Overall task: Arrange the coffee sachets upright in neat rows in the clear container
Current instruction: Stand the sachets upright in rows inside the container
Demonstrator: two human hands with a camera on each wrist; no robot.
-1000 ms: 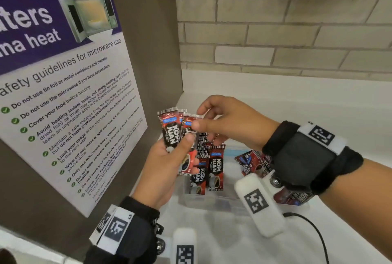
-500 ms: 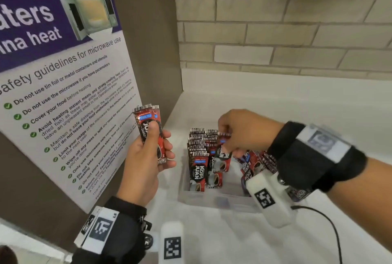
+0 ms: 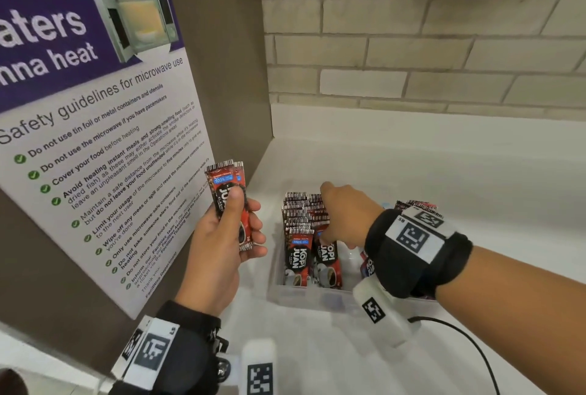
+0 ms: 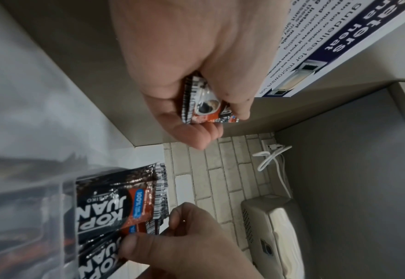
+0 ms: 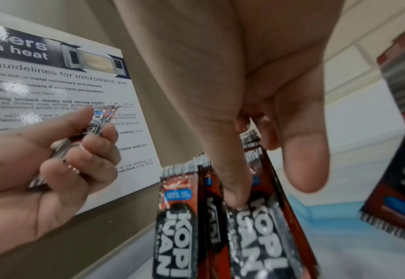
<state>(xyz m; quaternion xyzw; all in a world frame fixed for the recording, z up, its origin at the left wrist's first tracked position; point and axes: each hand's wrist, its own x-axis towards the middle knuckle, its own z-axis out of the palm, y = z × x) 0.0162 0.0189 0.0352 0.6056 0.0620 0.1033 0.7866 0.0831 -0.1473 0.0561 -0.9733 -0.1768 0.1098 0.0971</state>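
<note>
In the head view, a small bunch of coffee sachets (image 3: pixel 229 204) is held up by the left hand (image 3: pixel 222 245), with thumb and fingers closed round it, beside the microwave poster (image 3: pixel 95 128). The right hand (image 3: pixel 344 214) is reaching down into the clear container (image 3: pixel 279 294) on the white worktop (image 3: pixel 412 172), where two rows of sachets (image 3: pixel 301 220) are standing upright.

In the left wrist view, the bunch (image 4: pixel 204 102) is seen pinched in the curled fingers.

In the right wrist view, a front sachet (image 5: pixel 261 217) is pinched between the right thumb and fingers, so that grip is clamped on it.

The step in hand looks like a sachet being set in the second row. Next, it should be stood straight and let go, and another taken from the left hand.
</note>
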